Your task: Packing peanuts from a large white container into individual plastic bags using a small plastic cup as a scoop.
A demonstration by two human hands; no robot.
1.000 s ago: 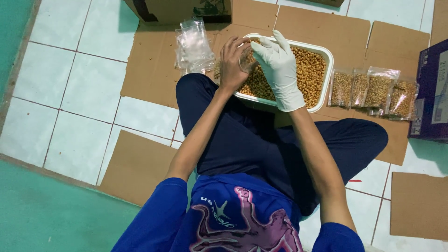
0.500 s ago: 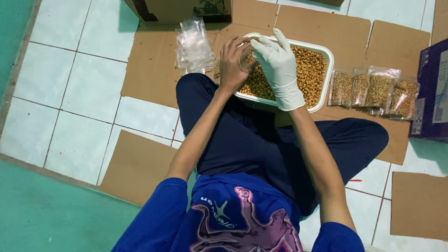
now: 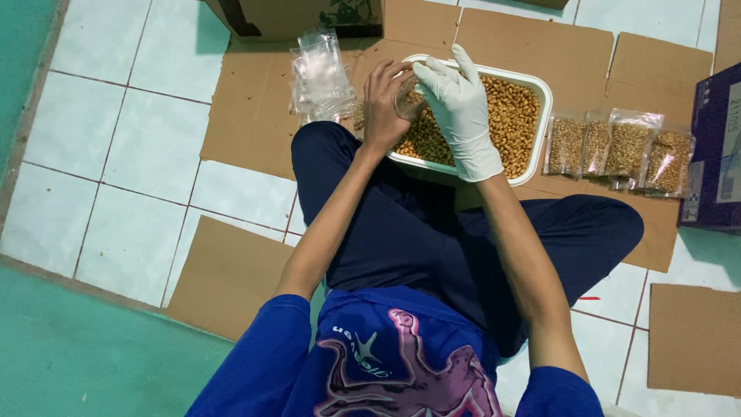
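I sit cross-legged on the floor. In front of my knees stands a white rectangular tray (image 3: 543, 94) full of brown roasted nuts (image 3: 515, 117). My left hand (image 3: 386, 104), bare, grips a small clear plastic bag (image 3: 407, 99) over the tray's left part. My right hand (image 3: 461, 108), in a white glove, is at the bag's mouth with its fingers spread. Most of the bag is hidden between the two hands.
A pile of empty clear bags (image 3: 318, 76) lies left of the tray. Several filled bags of nuts (image 3: 617, 148) lie in a row to its right. Flattened cardboard (image 3: 247, 116) covers the white tiles. A cardboard box (image 3: 293, 17) stands behind, a purple box (image 3: 715, 147) at right.
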